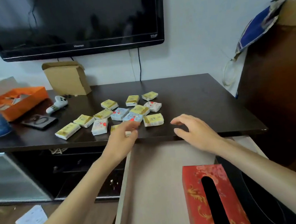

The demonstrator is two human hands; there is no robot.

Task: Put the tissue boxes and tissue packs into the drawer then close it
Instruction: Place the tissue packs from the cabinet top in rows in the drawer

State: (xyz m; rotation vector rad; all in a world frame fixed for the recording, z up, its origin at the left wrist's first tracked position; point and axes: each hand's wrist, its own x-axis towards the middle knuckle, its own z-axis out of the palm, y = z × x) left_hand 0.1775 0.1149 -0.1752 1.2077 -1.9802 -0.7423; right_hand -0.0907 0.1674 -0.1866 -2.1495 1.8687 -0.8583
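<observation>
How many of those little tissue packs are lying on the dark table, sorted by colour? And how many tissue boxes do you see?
Yellow packs: 9 (one partly hidden under the left hand)
Blue packs: 2
White packs with red print: 2
Red tissue box, in the open drawer: 1
Total: 14
</observation>
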